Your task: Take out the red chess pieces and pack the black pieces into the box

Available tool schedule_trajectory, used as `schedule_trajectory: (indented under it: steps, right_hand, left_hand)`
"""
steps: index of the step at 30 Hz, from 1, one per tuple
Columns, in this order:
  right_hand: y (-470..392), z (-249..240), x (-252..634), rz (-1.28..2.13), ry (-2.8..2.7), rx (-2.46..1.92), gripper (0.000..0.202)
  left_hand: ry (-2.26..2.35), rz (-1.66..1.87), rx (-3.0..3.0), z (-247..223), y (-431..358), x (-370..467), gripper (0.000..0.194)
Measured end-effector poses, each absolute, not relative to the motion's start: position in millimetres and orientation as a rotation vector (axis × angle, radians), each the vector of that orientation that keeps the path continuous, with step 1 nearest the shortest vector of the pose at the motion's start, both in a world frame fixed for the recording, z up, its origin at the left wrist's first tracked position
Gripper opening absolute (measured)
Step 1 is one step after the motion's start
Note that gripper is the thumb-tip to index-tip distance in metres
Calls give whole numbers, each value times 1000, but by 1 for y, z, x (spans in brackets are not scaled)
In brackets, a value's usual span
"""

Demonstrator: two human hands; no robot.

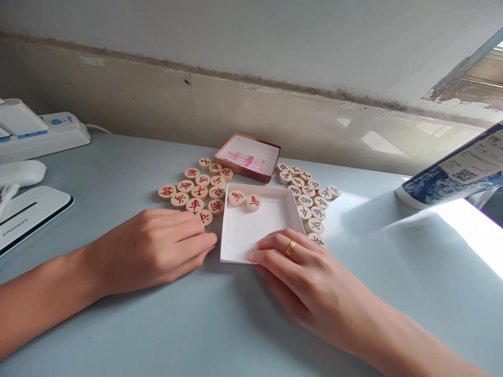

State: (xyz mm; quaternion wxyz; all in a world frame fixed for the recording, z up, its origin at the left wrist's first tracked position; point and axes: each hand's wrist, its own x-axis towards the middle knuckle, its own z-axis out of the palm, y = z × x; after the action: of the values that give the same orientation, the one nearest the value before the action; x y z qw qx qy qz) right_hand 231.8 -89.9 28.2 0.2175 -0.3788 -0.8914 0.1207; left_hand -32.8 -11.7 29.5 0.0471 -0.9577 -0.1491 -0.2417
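Observation:
A white square box holds two round wooden pieces with red characters near its far left corner. My right hand, with a gold ring, grips the box's near edge between thumb and fingers. To the left, my left hand lies with its fingers pressed together beside several red-marked pieces; its fingertips hide whatever may be under them, close to the nearest piece. Several dark-marked pieces are grouped along the box's right side.
Behind the white box sits an open reddish-brown box with pink marks inside. A white power strip and a white stand are at the left. A blue patterned container stands at the right. The wall borders the table's back.

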Motion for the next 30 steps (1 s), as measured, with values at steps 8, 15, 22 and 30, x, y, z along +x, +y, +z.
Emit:
schedule_trajectory:
  steps: [8,15,22,30]
  right_hand:
    - [-90,29,232,358,-2460,-1051,23]
    - [-91,28,233,323,-2456,-1047,21]
    - [-91,28,233,323,-2460,-1046,21]
    - [-89,28,233,313,-2467,-1047,21]
  left_hand:
    - [-340,-667,-2955,31,-13,-34,17]
    - [-271,-661,-2976,31,-15,-32,22]
    - [-253,-651,-2990,30,-14,-33,21]
    - [-261,-662,-2989,30,-14,-31,22]
